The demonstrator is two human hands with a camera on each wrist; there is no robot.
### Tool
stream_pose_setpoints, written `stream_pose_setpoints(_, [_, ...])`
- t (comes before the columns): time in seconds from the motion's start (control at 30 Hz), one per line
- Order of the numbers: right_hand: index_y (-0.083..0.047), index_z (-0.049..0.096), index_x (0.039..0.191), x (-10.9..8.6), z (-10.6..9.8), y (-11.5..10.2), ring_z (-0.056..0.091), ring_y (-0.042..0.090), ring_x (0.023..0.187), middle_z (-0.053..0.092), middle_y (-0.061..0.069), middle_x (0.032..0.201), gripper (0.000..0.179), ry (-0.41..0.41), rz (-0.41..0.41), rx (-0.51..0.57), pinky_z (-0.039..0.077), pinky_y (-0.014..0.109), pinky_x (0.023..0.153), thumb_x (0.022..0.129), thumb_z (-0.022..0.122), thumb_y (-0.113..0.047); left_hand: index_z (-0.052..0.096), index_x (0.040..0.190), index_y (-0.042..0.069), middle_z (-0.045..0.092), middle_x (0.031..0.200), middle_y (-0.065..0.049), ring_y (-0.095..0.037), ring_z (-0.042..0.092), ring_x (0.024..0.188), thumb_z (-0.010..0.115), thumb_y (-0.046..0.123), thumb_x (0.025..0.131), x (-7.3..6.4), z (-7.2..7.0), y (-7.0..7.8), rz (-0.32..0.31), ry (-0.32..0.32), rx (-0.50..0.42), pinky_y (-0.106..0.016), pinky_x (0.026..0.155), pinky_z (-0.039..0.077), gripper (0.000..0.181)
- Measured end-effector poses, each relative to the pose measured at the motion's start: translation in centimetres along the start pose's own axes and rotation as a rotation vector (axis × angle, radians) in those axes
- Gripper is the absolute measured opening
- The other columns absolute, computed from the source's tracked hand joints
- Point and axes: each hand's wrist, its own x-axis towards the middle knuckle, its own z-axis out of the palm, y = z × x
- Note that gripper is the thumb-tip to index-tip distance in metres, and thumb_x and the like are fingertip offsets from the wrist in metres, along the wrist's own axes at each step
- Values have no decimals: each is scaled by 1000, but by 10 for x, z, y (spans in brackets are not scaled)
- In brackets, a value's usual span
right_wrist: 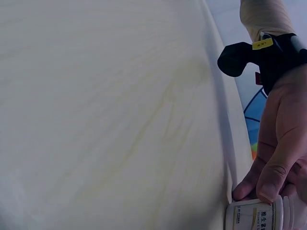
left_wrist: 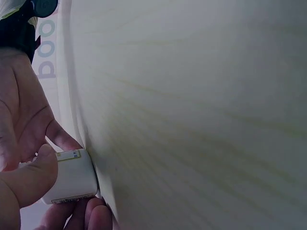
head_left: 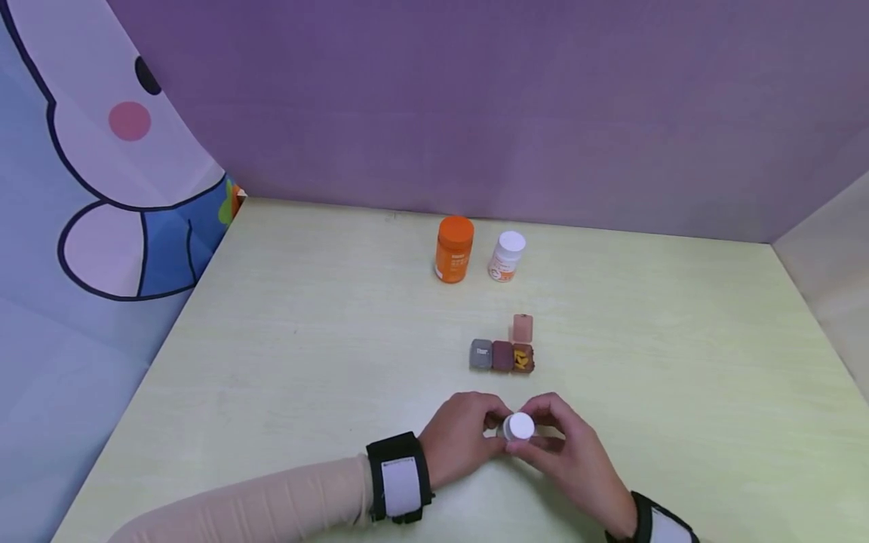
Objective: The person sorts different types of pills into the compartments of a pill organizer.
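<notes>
In the head view my left hand [head_left: 465, 437] holds a small white pill bottle [head_left: 504, 431] by its body, low over the near part of the table. From the other side my right hand [head_left: 573, 456] pinches around its white cap [head_left: 520, 426]. A label with "Vitamin E" lettering shows on the bottle [right_wrist: 254, 215] in the right wrist view. Beyond the hands sits a small pill box: a grey compartment [head_left: 481, 354], a maroon one [head_left: 502, 356] and a brown one [head_left: 523, 368]. The brown one's pink lid [head_left: 523, 328] is flipped back, and yellowish pills [head_left: 520, 358] lie inside.
An orange bottle [head_left: 453, 250] and a white bottle with an orange-marked label [head_left: 507, 256] stand upright near the back of the pale table [head_left: 326, 317]. A purple panel [head_left: 475, 105] rises behind, and a blue cartoon cloth [head_left: 81, 362] hangs at the left.
</notes>
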Motion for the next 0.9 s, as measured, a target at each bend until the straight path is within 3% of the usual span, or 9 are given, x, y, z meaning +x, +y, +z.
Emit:
stream_pose_setpoints(0.17, [-10, 54, 141, -2, -9, 3, 61, 18, 113, 62, 11, 127, 54, -92, -81, -6, 56, 29, 90, 92, 77, -14, 77, 103, 9, 73, 93, 6, -4, 61, 83, 86, 14, 82, 1, 0, 0, -9, -13, -20, -21, 77, 49, 23])
stream_pose_setpoints(0.33, [-10, 60, 136, -2, -12, 9, 60, 13, 118, 61, 11, 133, 36, -140, -168, 39, 55, 29, 91, 100, 65, -9, 76, 99, 9, 72, 89, 6, -4, 61, 82, 88, 14, 80, 2, -2, 1, -9, -16, -27, -22, 76, 48, 23])
stream_pose_setpoints(0.53, [-4, 61, 125, 0, -8, 7, 61, 16, 113, 63, 15, 124, 31, -108, -163, 84, 57, 31, 89, 96, 71, -7, 77, 99, 10, 72, 89, 7, -4, 60, 81, 88, 16, 80, 3, -1, -1, -4, -4, -12, -21, 76, 49, 23])
stream_pose_setpoints(0.73, [-1, 56, 140, -3, -8, 7, 59, 11, 116, 61, 16, 131, 45, -96, -187, 61, 56, 28, 91, 97, 68, -7, 77, 100, 10, 72, 89, 7, -3, 60, 81, 88, 15, 80, 5, -1, -1, -4, -14, -12, -21, 76, 48, 23])
stream_pose_setpoints(0.9, [-5, 62, 135, -3, -7, 8, 59, 10, 116, 64, 12, 128, 33, -99, -140, 65, 54, 27, 91, 102, 62, -10, 76, 99, 9, 71, 86, 8, -4, 60, 80, 88, 13, 79, 5, -2, 0, -28, -28, -25, -22, 75, 48, 24])
